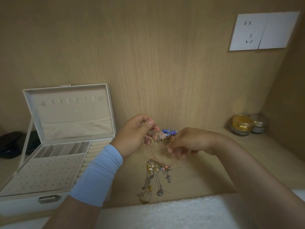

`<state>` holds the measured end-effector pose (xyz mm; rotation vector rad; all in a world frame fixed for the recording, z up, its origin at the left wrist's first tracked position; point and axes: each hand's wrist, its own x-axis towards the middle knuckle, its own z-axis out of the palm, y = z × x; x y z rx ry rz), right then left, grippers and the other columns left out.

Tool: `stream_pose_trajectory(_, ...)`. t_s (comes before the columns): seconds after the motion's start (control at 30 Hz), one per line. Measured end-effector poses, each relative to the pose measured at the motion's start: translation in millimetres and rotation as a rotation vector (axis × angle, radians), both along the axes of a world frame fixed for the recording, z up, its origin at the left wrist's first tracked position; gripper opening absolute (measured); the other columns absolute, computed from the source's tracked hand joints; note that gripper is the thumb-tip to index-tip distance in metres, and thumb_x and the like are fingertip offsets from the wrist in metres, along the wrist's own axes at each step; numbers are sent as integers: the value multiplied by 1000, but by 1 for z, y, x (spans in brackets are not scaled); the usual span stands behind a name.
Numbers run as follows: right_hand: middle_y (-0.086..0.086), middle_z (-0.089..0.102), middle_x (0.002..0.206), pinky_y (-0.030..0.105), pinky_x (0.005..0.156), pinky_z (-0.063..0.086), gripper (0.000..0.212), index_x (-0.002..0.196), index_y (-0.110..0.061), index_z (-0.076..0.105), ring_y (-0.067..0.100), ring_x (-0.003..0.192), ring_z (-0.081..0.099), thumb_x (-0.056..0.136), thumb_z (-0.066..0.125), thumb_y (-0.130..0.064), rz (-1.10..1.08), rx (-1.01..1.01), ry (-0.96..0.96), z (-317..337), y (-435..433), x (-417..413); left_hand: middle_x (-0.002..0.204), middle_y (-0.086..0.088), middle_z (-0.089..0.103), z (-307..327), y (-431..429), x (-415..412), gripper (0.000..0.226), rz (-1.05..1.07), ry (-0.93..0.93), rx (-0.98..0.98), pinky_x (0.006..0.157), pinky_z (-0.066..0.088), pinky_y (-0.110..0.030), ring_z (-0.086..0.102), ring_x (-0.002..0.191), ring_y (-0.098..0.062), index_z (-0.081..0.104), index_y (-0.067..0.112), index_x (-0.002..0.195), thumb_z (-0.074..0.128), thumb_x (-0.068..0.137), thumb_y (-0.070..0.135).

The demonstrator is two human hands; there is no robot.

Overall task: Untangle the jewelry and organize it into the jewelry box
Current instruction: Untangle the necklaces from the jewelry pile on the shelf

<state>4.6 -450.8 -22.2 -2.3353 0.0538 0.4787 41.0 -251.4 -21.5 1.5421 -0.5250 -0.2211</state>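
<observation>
Hands [134,135] on jewelry [165,136] between them

Wooden desk [206,171]: open jewelry box [24,205]; tangled chains [153,179] just right of it; gold jar [242,125], small jar [259,127] far right.

Place: a home, seemingly a dressing nook set in a wooden alcove.
Walls: light wood-grain panels [148,55] are closing in the back and the right side.
Power: a white socket plate [264,31] is sitting on the back panel, upper right.
Cosmetics: a gold-lidded jar [242,125] and a smaller jar [259,127] are standing in the right corner of the shelf [264,146].
Keepsakes: a white jewelry box [72,113] is standing open at the left, and tangled jewelry [155,176] is lying near it.
Front edge: a white fluffy fabric [165,215] is lying along the shelf's near side.
</observation>
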Motion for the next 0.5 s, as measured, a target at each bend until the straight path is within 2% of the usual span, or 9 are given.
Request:
stream_pose_trajectory(0.07, 0, 74, 98, 29, 71, 51, 18, 102, -19, 75, 16, 87, 68, 87, 67, -24, 44, -100, -131, 8, -1, -2, 85, -7, 68, 3, -1, -3, 16, -50, 24, -37, 51, 45, -20, 61, 60, -12, 56, 7, 89, 46, 101, 9)
stream_pose_trajectory(0.1, -1, 73, 109, 28, 82, 52, 29, 114, -21, 72, 14, 100, 67, 86, 67, -17, 55, -46, -207, 12, 0, -2, 88, -8, 69, 5, -1, -5, 16, -70, 31, -58, 52, 46, -21, 62, 62, -13, 56, 7, 88, 46, 101, 9)
stream_pose_trajectory(0.17, -3, 71, 115, 21, 86, 49, 49, 130, -22, 61, 7, 106, 65, 82, 63, -11, 136, 278, -279, 18, 5, -4, 88, -8, 71, 9, -2, -8, 14, -91, 20, -83, 54, 47, -21, 63, 63, -14, 58, 7, 88, 49, 99, 8)
stream_pose_trajectory(0.23, 3, 70, 105, 25, 85, 46, 43, 129, -17, 62, 11, 98, 64, 86, 65, -11, 205, 565, -274, 20, 12, -5, 80, -6, 72, 13, -2, -10, 12, -83, -27, -85, 52, 47, -20, 61, 59, -13, 60, 5, 88, 52, 97, 7)
stream_pose_trajectory(0.27, 9, 69, 99, 29, 84, 46, 33, 123, -12, 65, 15, 91, 63, 91, 66, -11, 210, 599, -294, 19, 15, -5, 74, -4, 70, 15, -1, -11, 10, -67, -64, -70, 51, 46, -18, 59, 55, -11, 61, 5, 89, 54, 96, 6)
stream_pose_trajectory(0.33, 16, 66, 87, 28, 74, 48, 18, 108, -1, 70, 13, 73, 60, 95, 64, -11, 157, 554, -374, 19, 20, -7, 64, 1, 65, 16, 2, -10, 8, -26, -142, 2, 49, 43, -17, 55, 49, -9, 61, 7, 89, 57, 95, 8)
stream_pose_trajectory(0.4, 14, 61, 76, 19, 62, 47, 18, 100, 1, 73, 6, 60, 54, 95, 62, -12, 71, 490, -427, 23, 18, -9, 63, 4, 62, 15, 5, -7, 3, -10, -161, 68, 48, 41, -18, 52, 48, -9, 61, 10, 92, 60, 94, 11)
stream_pose_trajectory(0.43, 11, 60, 74, 18, 59, 47, 18, 99, -1, 74, 5, 59, 53, 96, 62, -13, 45, 468, -451, 27, 16, -10, 64, 4, 62, 14, 6, -5, 3, -13, -134, 84, 48, 40, -19, 52, 48, -10, 60, 10, 95, 62, 93, 12)
stream_pose_trajectory(0.5, 4, 61, 72, 23, 64, 49, 19, 96, -5, 73, 11, 64, 54, 99, 57, -14, -28, 474, -511, 30, 12, -9, 64, 4, 60, 10, 8, -2, 11, -47, -73, 122, 48, 41, -19, 52, 49, -11, 59, 9, 101, 64, 92, 11)
